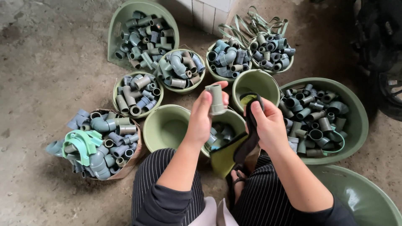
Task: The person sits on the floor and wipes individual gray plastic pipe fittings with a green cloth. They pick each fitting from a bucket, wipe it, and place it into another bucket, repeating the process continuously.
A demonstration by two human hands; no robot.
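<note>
Around, green bowls (356,109) of grey pipe fittings (312,121); left hand (200,119) clamped on one fitting (216,99), right hand (270,125) on cloth (250,125).

Not much in the way of packaging here, honestly. The only thing that counted was a brown cardboard box (135,155) sitting on the concrete floor (50,62) at the lower left, just beside the person's left knee. It was open at the top, with soft, worn-looking walls, and was heaped over the rim with grey and blue-grey pipe fittings (109,138) plus a light green plastic clip piece (81,144). No labels, signs or screens showed anywhere that I could spot.
</note>
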